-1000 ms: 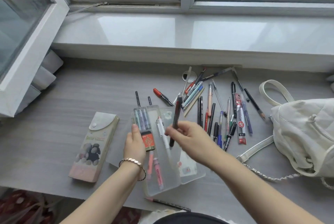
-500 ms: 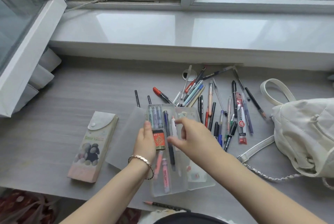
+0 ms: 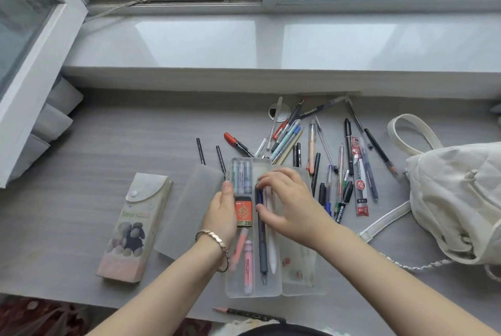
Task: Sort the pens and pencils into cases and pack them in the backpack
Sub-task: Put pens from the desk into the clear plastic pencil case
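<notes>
A clear plastic pencil case (image 3: 253,291) lies open on the grey desk, its lid (image 3: 305,278) folded out to the right. Inside lie pastel markers, an orange lead box (image 3: 243,211), pink highlighters, a white pen and a dark blue pen (image 3: 262,249). My left hand (image 3: 221,213) grips the case's left wall. My right hand (image 3: 287,203) rests over the case with fingertips on the top of the dark blue pen, which lies flat in the tray. A pile of loose pens and pencils (image 3: 325,156) lies beyond. A white backpack (image 3: 455,200) sits at the right.
A closed printed pencil case (image 3: 135,227) lies at the left, with a frosted sleeve (image 3: 187,205) beside it. One pencil (image 3: 249,315) lies at the desk's near edge. A window sill (image 3: 271,45) runs behind, and stacked grey boxes (image 3: 51,118) stand at the far left.
My right hand carried the dark blue pen from above the case down into the tray, where it now lies flat. The case shifted slightly right under my left hand.
</notes>
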`<state>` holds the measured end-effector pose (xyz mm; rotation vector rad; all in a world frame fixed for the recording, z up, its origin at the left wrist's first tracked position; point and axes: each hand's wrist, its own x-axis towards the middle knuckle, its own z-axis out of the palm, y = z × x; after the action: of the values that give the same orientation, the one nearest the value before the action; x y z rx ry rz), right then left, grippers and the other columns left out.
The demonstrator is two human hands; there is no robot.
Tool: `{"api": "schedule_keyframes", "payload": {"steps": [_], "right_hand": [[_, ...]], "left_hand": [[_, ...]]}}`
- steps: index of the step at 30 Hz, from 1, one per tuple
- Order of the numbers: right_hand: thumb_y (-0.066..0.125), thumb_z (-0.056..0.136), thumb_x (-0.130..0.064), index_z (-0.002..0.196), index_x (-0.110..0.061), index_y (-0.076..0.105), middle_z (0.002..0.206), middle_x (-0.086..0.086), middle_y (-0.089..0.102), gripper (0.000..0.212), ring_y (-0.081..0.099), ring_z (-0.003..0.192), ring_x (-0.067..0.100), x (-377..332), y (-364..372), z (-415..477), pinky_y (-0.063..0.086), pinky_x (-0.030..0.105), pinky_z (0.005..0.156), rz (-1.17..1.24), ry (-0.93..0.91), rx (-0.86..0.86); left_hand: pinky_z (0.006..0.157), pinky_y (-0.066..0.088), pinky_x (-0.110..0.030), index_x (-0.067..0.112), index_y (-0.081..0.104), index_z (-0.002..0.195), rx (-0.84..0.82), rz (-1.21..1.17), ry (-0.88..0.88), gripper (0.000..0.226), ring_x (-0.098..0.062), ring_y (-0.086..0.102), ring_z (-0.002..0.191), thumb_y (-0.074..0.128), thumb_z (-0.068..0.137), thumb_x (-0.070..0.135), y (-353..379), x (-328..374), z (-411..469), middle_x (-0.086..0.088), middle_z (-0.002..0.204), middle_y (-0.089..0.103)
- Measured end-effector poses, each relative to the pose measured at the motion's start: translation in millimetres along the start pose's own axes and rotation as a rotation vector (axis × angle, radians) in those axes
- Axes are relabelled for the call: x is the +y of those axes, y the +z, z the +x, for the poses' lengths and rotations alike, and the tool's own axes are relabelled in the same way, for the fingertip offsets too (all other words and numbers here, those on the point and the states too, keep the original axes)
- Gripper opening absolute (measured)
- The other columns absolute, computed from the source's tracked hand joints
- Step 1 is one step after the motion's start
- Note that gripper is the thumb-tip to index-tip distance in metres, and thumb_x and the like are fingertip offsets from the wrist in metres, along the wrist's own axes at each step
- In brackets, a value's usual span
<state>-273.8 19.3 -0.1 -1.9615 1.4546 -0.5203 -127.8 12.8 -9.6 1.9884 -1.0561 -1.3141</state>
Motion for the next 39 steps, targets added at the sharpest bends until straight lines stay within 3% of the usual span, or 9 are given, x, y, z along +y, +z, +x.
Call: {"api": "schedule_keyframes", "payload": {"steps": [4,7,11,16,21,23,30,34,39], "right_hand": [[0.061,0.085,-0.018,0.107,-0.015,0.059,0.109,-0.007,0.053,0.023,0.042,0.11,0.005,14,-18,17,0.027,0.01,0.097,0.189,0.057,0.13],[0.051,0.089,-0.01,0.107,-0.008,0.059,0.107,0.004,0.059,0.02,0.05,0.095,0.01,44,-34,48,0.041,0.021,0.086,0.143,0.335,0.357],[0.046,0.093,-0.014,0.118,-0.005,0.05,0.118,0.014,0.053,0.028,0.055,0.103,0.028,79,-32,79,0.047,0.039,0.089,-0.046,0.593,0.183],[0.043,0.088,-0.001,0.105,-0.003,0.048,0.106,0.019,0.056,0.018,0.056,0.09,0.035,88,-21,95,0.041,0.035,0.068,-0.228,0.651,0.103],[0.044,0.088,0.002,0.111,-0.002,0.042,0.117,0.021,0.039,0.024,0.043,0.06,0.023,102,-18,90,0.036,0.033,0.061,-0.192,0.73,0.253],[0.044,0.089,-0.001,0.113,-0.001,0.04,0.116,0.023,0.042,0.024,0.049,0.068,0.027,109,-21,84,0.038,0.033,0.063,-0.161,0.775,0.299],[0.052,0.085,-0.008,0.136,-0.015,0.025,0.078,0.005,0.051,0.058,0.047,0.059,0.015,84,-59,63,0.034,0.024,0.048,0.338,0.665,0.308],[0.056,0.079,0.003,0.143,-0.035,0.008,0.081,0.011,0.053,0.089,0.05,0.052,0.016,31,-75,35,0.044,0.022,0.047,0.595,0.463,0.155],[0.061,0.072,-0.002,0.134,-0.036,0.024,0.074,0.004,0.059,0.079,0.056,0.051,0.011,8,-52,-7,0.052,0.032,0.052,0.404,0.328,-0.113]], "left_hand": [[0.068,0.045,-0.027,0.013,0.056,0.091,0.002,-0.034,0.003,0.046,-0.017,0.058,0.072,0.023,0.096,0.045,2,14,6,0.0,0.074,0.06],[0.061,0.037,-0.026,0.02,0.048,0.073,0.057,-0.024,0.026,0.042,-0.011,0.05,0.066,0.023,0.097,0.044,0,22,15,0.003,0.07,0.053],[0.063,0.036,-0.028,0.022,0.046,0.071,0.065,-0.016,0.022,0.042,-0.007,0.05,0.064,0.022,0.097,0.045,-4,25,24,0.003,0.069,0.054],[0.059,0.035,-0.02,0.024,0.046,0.071,0.066,0.0,0.016,0.041,-0.01,0.051,0.065,0.023,0.097,0.044,-8,23,27,0.004,0.068,0.054],[0.059,0.033,-0.017,0.028,0.042,0.068,0.079,0.014,0.002,0.038,-0.009,0.049,0.065,0.022,0.097,0.043,-12,14,28,0.007,0.067,0.05],[0.058,0.032,-0.017,0.025,0.044,0.069,0.081,0.02,-0.008,0.04,-0.01,0.049,0.066,0.023,0.097,0.043,-12,11,28,0.005,0.068,0.051],[0.071,0.037,-0.028,0.024,0.047,0.073,0.041,-0.014,-0.063,0.041,-0.011,0.053,0.068,0.022,0.097,0.045,4,3,24,0.003,0.071,0.055],[0.067,0.039,-0.015,0.016,0.053,0.089,-0.024,-0.014,-0.068,0.041,-0.013,0.053,0.073,0.021,0.098,0.041,24,7,9,0.003,0.076,0.056],[0.069,0.031,-0.016,0.008,0.053,0.114,-0.105,0.002,0.003,0.044,-0.013,0.049,0.086,0.023,0.099,0.037,51,12,-9,-0.002,0.102,0.058]]}}
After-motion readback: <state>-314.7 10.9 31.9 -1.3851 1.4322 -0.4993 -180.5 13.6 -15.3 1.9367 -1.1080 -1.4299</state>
